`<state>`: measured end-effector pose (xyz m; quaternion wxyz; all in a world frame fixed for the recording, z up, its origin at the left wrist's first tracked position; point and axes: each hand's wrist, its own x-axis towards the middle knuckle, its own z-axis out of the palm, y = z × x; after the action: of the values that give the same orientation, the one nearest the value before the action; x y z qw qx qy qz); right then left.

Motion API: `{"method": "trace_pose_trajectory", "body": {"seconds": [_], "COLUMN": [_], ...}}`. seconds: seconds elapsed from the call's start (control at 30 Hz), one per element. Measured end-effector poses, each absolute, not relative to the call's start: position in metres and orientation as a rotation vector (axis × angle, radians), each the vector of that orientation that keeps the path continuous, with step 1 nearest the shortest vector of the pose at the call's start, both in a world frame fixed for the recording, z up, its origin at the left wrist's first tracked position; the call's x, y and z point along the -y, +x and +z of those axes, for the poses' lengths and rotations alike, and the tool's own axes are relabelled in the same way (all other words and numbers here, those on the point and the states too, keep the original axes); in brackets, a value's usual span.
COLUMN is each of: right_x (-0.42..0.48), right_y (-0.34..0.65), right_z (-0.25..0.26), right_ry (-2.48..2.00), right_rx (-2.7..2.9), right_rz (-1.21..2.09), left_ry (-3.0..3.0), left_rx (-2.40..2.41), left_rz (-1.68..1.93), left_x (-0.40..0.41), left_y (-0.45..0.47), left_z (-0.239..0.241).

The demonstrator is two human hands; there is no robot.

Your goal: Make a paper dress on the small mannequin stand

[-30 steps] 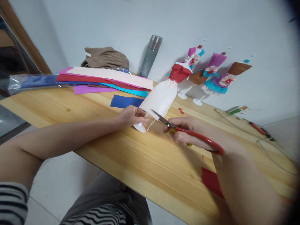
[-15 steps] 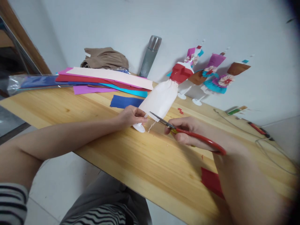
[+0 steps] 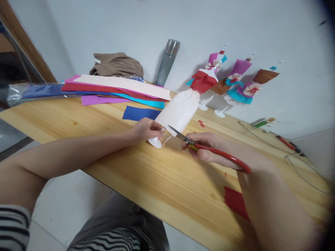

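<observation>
A miniature dress form leans over the table, wearing a red bodice [image 3: 203, 82] and a long white crepe-paper skirt [image 3: 180, 108]. Its round white base [image 3: 155, 142] is below my left hand [image 3: 150, 130], whose thumb and fingers pinch the form low down, by the skirt's hem; the fingers cover the exact grip. Red-handled scissors [image 3: 222, 151] are in my right hand [image 3: 205, 146], fingers wrapped through the handles. Their blades lie along the hem, pointing left. A thin white paper strip [image 3: 166, 140] hangs below the hem, close to the base.
Behind are stacked coloured crepe-paper strips [image 3: 117, 86], a brown cloth [image 3: 117, 65] and a grey bottle [image 3: 167, 62]. Small dressed forms [image 3: 240, 83] stand against the wall. A blue piece [image 3: 141, 113] and a red piece [image 3: 235, 202] lie on the table [image 3: 146, 177]. A cable [image 3: 293, 167] runs at right.
The scissors and my right hand have shifted very slightly to the left along the hem. The thin white strip has swung a little left. My left hand stays in place.
</observation>
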<state>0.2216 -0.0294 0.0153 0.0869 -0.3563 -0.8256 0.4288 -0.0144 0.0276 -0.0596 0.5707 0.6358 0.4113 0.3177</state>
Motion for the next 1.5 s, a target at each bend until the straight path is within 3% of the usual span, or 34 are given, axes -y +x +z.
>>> {"method": "trace_pose_trajectory", "body": {"seconds": [1.17,1.5], "right_x": [0.029,0.032], "right_y": [0.229,0.224], "right_z": [0.011,0.019], "right_ry": [-1.17,-1.083], "right_rx": [2.289,2.421], "right_rz": [1.427,1.313], "left_ry": [1.562,1.551], "left_rx": [-1.047,-1.067], "left_rz": [0.786,0.805], "left_x": [-0.03,-0.029], "left_y": [-0.016,-0.016], "left_z": [-0.064,-0.064]}}
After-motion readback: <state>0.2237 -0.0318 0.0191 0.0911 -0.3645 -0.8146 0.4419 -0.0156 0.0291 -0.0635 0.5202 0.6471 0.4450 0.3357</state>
